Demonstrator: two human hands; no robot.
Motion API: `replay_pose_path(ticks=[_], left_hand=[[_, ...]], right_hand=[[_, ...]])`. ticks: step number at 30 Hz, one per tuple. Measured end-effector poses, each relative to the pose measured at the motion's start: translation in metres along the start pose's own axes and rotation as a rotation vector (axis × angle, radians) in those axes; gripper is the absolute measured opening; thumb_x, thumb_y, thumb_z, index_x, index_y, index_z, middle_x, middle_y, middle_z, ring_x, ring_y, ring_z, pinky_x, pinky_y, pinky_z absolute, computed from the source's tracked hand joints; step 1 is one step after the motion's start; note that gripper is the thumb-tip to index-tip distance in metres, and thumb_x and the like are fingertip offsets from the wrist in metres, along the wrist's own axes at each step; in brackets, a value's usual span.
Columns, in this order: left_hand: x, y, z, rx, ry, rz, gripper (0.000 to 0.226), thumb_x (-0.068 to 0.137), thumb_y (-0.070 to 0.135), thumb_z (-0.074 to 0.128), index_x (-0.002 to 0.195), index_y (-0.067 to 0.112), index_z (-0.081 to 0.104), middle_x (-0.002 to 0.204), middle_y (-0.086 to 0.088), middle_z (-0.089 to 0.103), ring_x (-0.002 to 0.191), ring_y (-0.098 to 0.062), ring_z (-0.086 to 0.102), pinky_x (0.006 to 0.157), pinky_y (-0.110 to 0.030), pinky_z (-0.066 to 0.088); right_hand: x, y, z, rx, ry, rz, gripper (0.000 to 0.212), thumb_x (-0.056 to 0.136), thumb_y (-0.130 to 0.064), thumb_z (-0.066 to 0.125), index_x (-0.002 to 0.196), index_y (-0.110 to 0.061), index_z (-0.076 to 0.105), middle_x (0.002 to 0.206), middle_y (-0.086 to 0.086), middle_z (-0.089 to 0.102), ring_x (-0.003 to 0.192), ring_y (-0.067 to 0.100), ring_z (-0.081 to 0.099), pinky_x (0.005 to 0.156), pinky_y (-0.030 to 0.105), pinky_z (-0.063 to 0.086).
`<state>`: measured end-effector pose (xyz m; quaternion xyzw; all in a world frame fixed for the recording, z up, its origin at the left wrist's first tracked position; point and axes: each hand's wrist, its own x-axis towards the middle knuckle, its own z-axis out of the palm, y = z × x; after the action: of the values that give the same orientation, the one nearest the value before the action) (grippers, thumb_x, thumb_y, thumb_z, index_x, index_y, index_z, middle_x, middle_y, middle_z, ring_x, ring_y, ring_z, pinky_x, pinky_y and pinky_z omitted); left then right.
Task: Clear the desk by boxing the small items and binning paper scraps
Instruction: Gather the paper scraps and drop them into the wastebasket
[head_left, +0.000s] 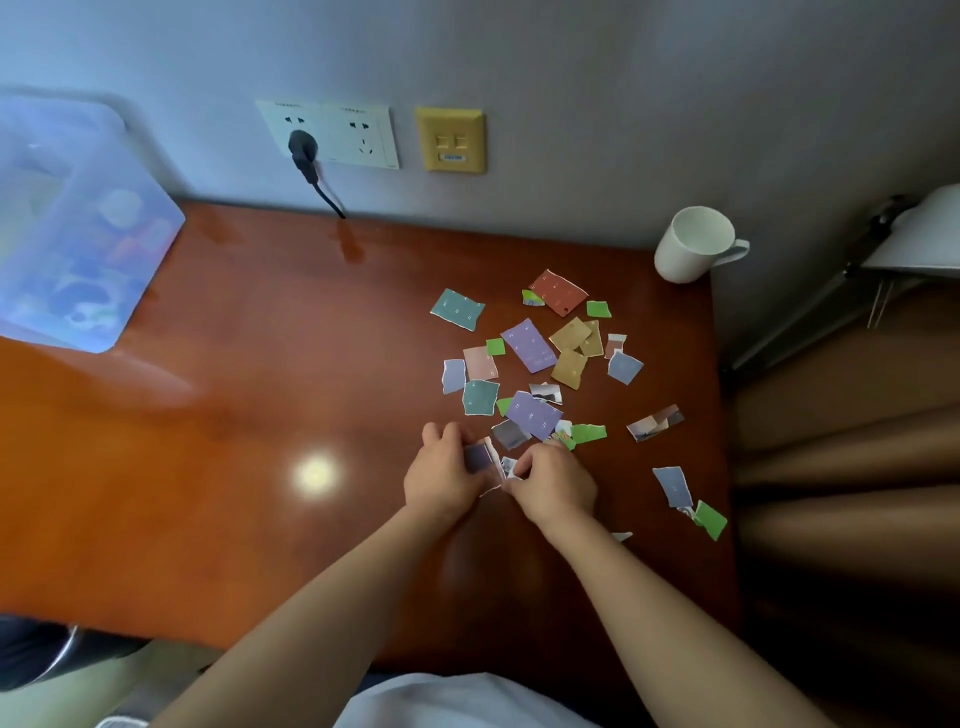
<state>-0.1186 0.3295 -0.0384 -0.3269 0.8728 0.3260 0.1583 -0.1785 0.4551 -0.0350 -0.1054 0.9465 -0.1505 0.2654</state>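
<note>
Several torn coloured paper scraps (530, 345) lie scattered on the right half of the brown desk (270, 395). Just below the pile, my left hand (441, 475) and my right hand (553, 480) meet, both closed on a small stack of gathered scraps (488, 460) held between them. A few more scraps, grey and green (691, 501), lie near the desk's right edge. A translucent plastic box (78, 234) with small items inside stands at the desk's far left corner.
A white mug (693, 244) stands at the far right corner by the wall. A black plug and cable (306, 161) hang from a wall socket behind the desk. A metal stand (883, 260) is off the desk's right side.
</note>
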Motion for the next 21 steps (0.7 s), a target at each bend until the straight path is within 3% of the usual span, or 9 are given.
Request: replay_pose_path(ticks=[3,7,11,13,16,19,21], left_hand=[[0.004,0.0,0.0,0.02,-0.008,0.004,0.041,0.074,0.036,0.072,0.099,0.019,0.043,0.104,0.001,0.036,0.088,-0.028,0.057,0.064,-0.032,0.04],[0.01,-0.004,-0.003,-0.029,0.002,0.031,0.019,0.082,0.022,0.061,0.09,0.024,0.044,0.102,0.002,0.054,0.09,-0.026,0.058,0.065,-0.03,0.039],[0.015,-0.009,-0.008,-0.261,-0.019,-0.049,0.006,0.085,0.022,0.055,0.082,0.026,0.053,0.081,0.01,0.064,0.081,-0.014,0.06,0.067,-0.027,0.043],[0.02,-0.008,-0.013,-0.429,-0.011,-0.111,0.012,0.088,0.02,0.05,0.077,0.023,0.055,0.068,0.009,0.064,0.069,-0.012,0.06,0.067,-0.029,0.049],[0.029,-0.006,-0.017,-0.592,-0.015,-0.199,0.02,0.089,0.014,0.043,0.074,0.019,0.055,0.072,0.0,0.06,0.073,-0.024,0.057,0.073,-0.037,0.051],[0.033,-0.001,-0.016,-0.616,-0.021,-0.197,0.025,0.088,0.009,0.036,0.072,0.018,0.053,0.071,-0.002,0.056,0.073,-0.026,0.052,0.067,-0.034,0.043],[0.033,0.004,-0.014,-0.62,-0.017,-0.19,0.025,0.089,0.01,0.035,0.07,0.016,0.05,0.069,-0.003,0.053,0.074,-0.026,0.048,0.067,-0.033,0.039]], right_hand=[[-0.002,0.0,0.002,0.021,0.004,0.018,0.012,0.082,-0.035,0.072,0.088,-0.025,0.069,0.108,-0.005,0.058,0.095,0.018,0.061,0.065,0.025,0.044],[-0.006,-0.002,0.001,0.038,0.017,0.005,0.008,0.084,-0.032,0.071,0.083,-0.027,0.065,0.103,-0.006,0.058,0.091,0.017,0.061,0.066,0.026,0.047],[-0.009,-0.003,0.0,0.063,-0.018,-0.023,0.012,0.085,-0.025,0.064,0.076,-0.026,0.058,0.087,-0.007,0.064,0.082,0.017,0.06,0.061,0.025,0.046],[-0.008,-0.004,-0.002,0.243,-0.016,0.054,0.014,0.082,-0.016,0.064,0.074,-0.022,0.054,0.078,-0.005,0.06,0.075,0.019,0.057,0.054,0.023,0.038],[-0.002,-0.005,-0.007,0.616,-0.025,0.196,0.016,0.085,-0.004,0.054,0.075,-0.015,0.05,0.081,0.004,0.058,0.076,0.023,0.059,0.053,0.023,0.04],[0.0,-0.009,-0.011,0.803,-0.142,0.281,0.016,0.092,-0.009,0.041,0.08,-0.013,0.051,0.072,0.005,0.051,0.06,0.017,0.05,0.048,0.023,0.037],[0.001,-0.011,-0.011,0.875,-0.162,0.29,0.017,0.09,-0.013,0.043,0.073,-0.013,0.047,0.064,0.004,0.042,0.051,0.014,0.038,0.046,0.023,0.03]])
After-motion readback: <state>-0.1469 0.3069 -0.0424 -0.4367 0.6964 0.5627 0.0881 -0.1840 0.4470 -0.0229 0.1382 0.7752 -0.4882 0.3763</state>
